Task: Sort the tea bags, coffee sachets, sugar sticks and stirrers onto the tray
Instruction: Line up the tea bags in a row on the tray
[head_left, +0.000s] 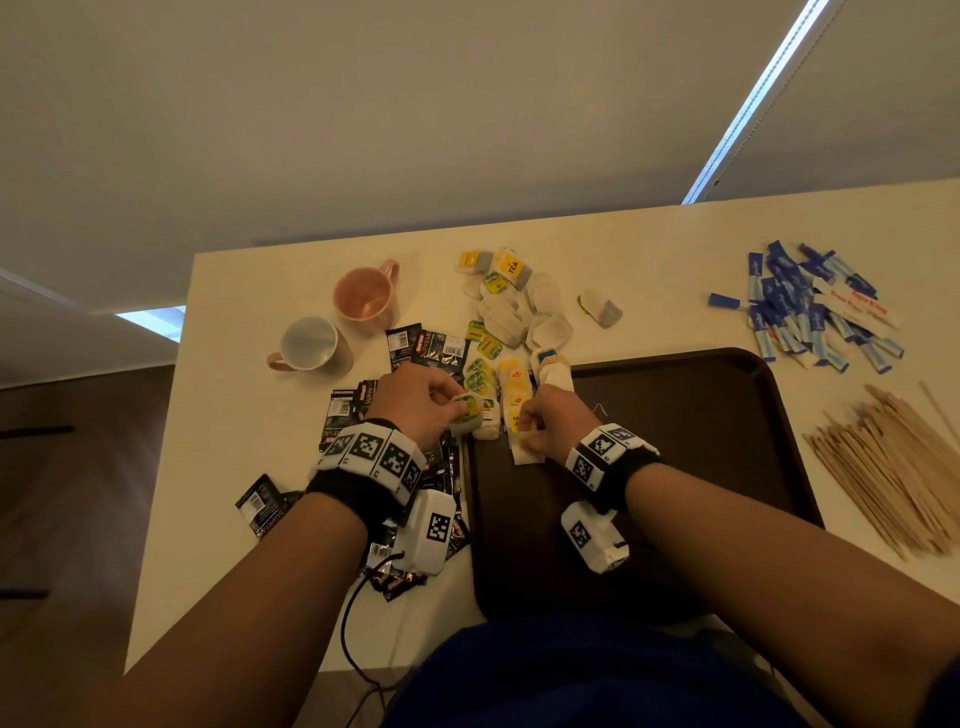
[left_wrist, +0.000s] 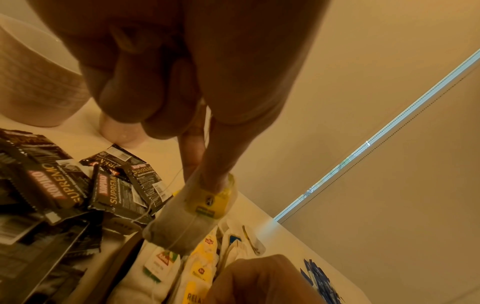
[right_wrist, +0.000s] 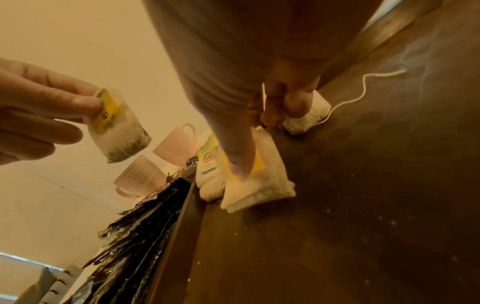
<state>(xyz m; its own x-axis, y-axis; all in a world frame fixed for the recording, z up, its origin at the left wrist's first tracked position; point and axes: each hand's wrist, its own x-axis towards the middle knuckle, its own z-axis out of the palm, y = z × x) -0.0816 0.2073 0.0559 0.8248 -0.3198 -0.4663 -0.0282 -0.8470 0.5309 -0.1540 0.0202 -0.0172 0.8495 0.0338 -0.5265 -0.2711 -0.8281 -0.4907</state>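
Count as seen from my position. Mugs: two, one pink (head_left: 363, 293) and one white (head_left: 309, 344), toward the far left of the counter (head_left: 234, 415). Tray (head_left: 701, 415): one, dark brown. Tea bags: too many overlapping for an exact figure; well over a dozen in the heap (head_left: 514, 306) at the far edge, one stray bag (head_left: 601, 307) apart. Coffee sachets (head_left: 431, 348): black, heaped, roughly ten or more. Sugar sticks (head_left: 810, 306): blue, piled, uncountable. Stirrers (head_left: 893, 467): wooden, several dozen. My hands: two, with one tea bag (left_wrist: 192, 211) in my left hand (head_left: 421, 405).
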